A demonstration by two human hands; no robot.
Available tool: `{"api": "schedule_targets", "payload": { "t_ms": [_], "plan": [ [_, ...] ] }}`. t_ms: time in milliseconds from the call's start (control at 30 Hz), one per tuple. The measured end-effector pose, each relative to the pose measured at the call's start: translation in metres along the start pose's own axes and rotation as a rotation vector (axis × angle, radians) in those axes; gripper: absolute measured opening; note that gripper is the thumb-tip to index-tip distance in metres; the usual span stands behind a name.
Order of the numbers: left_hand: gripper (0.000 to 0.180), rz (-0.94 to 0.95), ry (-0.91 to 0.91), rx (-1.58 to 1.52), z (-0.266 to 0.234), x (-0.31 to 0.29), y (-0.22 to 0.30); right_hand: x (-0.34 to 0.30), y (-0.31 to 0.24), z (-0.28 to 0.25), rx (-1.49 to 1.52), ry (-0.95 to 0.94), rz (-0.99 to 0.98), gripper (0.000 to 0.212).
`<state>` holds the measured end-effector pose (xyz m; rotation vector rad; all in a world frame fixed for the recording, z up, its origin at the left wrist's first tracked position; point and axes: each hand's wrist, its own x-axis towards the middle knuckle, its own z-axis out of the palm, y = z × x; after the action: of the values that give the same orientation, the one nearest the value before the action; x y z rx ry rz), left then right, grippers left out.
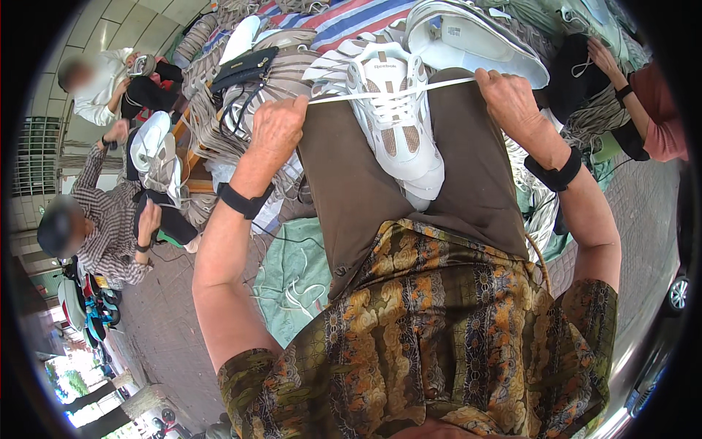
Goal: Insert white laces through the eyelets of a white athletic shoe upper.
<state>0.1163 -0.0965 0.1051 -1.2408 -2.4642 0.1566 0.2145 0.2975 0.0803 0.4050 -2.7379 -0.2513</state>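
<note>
A white and beige sneaker rests between my thighs, its toe pointing toward me. White lace crosses the lower part of its eyelets, and the two long ends stretch out sideways, pulled taut. My left hand is closed in a pinch on the left end of the shoelace. On the other side, my right hand pinches the right end, a little higher. Both hands are raised above my knees, apart from the shoe itself. Dark bands circle both my wrists.
Beyond my knees lie many shoe uppers in bundles, a dark pouch and a striped sheet. A large white shoe stands at the back. Loose laces lie on green cloth. Co-workers sit left and right, handling shoes and laces.
</note>
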Motion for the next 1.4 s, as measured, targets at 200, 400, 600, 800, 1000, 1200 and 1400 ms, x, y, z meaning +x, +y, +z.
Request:
{"api": "schedule_targets", "payload": {
  "t_ms": [200,400,600,800,1000,1200,1400],
  "plan": [
    [0.013,-0.002,0.01,0.036,0.001,0.0,-0.006,-0.016,0.012,-0.008,0.018,-0.003,0.071,0.012],
    [0.009,-0.193,-0.025,0.103,0.001,-0.042,-0.06,-0.075,0.064,-0.004,0.043,0.142,0.21,0.013],
    [0.007,-0.392,-0.078,0.175,0.009,-0.147,-0.122,-0.176,0.14,0.001,-0.01,0.019,0.536,0.012],
    [0.004,-0.637,-0.201,0.159,0.02,-0.222,-0.144,-0.279,0.205,0.019,-0.005,0.064,0.807,0.017],
    [0.006,-0.737,-0.235,0.241,0.03,-0.3,-0.159,-0.339,0.231,0.036,-0.085,-0.014,0.978,0.023],
    [0.006,-0.855,-0.257,0.255,0.036,-0.35,-0.151,-0.35,0.223,0.04,-0.056,0.0,1.049,0.023],
    [0.007,-0.935,-0.313,0.242,0.047,-0.386,-0.147,-0.37,0.231,0.042,-0.048,0.041,1.109,0.021]
  ]
}}
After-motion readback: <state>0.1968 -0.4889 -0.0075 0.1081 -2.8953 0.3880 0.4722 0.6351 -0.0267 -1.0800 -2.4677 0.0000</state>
